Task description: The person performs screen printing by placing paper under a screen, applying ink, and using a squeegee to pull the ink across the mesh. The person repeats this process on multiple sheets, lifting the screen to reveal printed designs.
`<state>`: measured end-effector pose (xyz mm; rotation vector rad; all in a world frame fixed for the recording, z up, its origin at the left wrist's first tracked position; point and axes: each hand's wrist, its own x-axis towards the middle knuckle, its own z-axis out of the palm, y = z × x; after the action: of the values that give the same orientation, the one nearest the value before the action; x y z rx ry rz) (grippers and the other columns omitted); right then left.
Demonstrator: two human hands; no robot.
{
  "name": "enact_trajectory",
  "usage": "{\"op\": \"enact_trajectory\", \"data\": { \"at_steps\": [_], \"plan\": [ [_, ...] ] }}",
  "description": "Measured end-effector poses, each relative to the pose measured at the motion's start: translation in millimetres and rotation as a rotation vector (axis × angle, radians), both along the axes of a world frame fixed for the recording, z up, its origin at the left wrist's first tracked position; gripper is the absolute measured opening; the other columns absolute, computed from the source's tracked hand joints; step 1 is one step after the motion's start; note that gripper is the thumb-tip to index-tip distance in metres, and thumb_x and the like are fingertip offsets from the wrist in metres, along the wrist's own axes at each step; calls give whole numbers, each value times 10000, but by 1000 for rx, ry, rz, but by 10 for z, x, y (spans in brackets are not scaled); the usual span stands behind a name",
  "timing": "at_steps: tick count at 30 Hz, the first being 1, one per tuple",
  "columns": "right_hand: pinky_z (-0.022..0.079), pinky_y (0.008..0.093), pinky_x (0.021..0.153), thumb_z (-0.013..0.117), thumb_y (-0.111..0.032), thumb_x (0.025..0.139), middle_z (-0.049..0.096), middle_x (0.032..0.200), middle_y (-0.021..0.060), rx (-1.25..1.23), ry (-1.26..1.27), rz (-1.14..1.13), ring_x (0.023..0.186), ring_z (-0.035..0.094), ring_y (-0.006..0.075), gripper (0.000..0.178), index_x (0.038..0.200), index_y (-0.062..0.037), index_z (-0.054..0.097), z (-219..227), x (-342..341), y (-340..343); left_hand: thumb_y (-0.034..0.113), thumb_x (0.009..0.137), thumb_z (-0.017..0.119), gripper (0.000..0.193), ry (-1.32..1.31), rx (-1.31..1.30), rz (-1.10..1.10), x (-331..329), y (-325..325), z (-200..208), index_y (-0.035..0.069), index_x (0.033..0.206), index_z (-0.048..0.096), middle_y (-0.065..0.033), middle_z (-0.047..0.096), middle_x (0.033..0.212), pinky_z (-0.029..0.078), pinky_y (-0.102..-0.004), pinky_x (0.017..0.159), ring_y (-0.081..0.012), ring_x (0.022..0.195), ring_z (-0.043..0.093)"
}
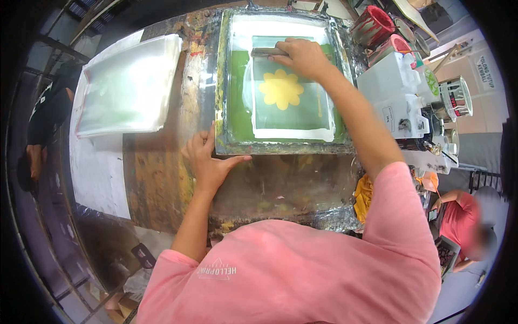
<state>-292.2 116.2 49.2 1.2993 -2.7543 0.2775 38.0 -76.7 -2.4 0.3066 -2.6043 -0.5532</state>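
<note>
A screen-printing frame [220,81] lies on the stained worktable, its mesh green around a pale rectangular window. A yellow flower shape [281,90] shows in the middle of that window. My right hand [305,58] reaches across to the far part of the screen, fingers closed around a squeegee [261,52] with a narrow grey-brown edge. White ink or paste lines the far end of the mesh and the window's border. At the frame's near left corner is my left hand [203,162], fingers spread, its thumb stretched along the near edge and a fingertip against the left side.
A stack of clear plastic sheets [127,89] lies on white paper at the left. Paint cans [372,27] and white plastic jugs [391,81] crowd the right edge. A yellow cloth [363,198] sits near right. Other people are at the far left and lower right.
</note>
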Motion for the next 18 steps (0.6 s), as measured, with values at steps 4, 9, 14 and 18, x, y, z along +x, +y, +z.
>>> {"op": "enact_trajectory", "data": {
  "at_steps": [4, 9, 14, 18],
  "plan": [
    [557, 495, 913, 547, -694, 990, 757, 1153, 153, 57, -148, 29, 1079, 707, 375, 631, 1259, -154, 733, 251, -316, -98, 719, 534, 917, 1186, 62, 69, -27, 11, 5, -44, 52, 1471, 629, -25, 603, 905, 330, -414, 945, -219, 911, 565],
    [571, 526, 814, 564, -632, 1003, 743, 1005, 121, -37, 51, 9, 1016, 722, 351, 528, 1127, -146, 729, -60, -247, -74, 732, 601, 889, 1195, 117, 84, -62, -42, 0, -86, 5, 1498, 580, -36, 626, 826, 341, -395, 909, -213, 806, 564],
    [576, 505, 711, 613, -567, 997, 702, 977, 92, -19, 101, -7, 921, 715, 327, 428, 1049, -146, 669, -38, 546, 159, 733, 633, 875, 1168, 93, 41, -34, -7, 20, -84, 1, 1494, 580, -61, 664, 877, 348, -399, 894, -220, 815, 570],
    [589, 490, 694, 652, -528, 985, 685, 969, 103, 51, 19, -27, 920, 710, 337, 419, 1078, -120, 635, 124, 1501, 421, 707, 630, 895, 1136, 78, 78, -10, 0, 24, -96, 11, 1478, 599, -73, 686, 927, 373, -408, 905, -248, 892, 568]
  ]
}}
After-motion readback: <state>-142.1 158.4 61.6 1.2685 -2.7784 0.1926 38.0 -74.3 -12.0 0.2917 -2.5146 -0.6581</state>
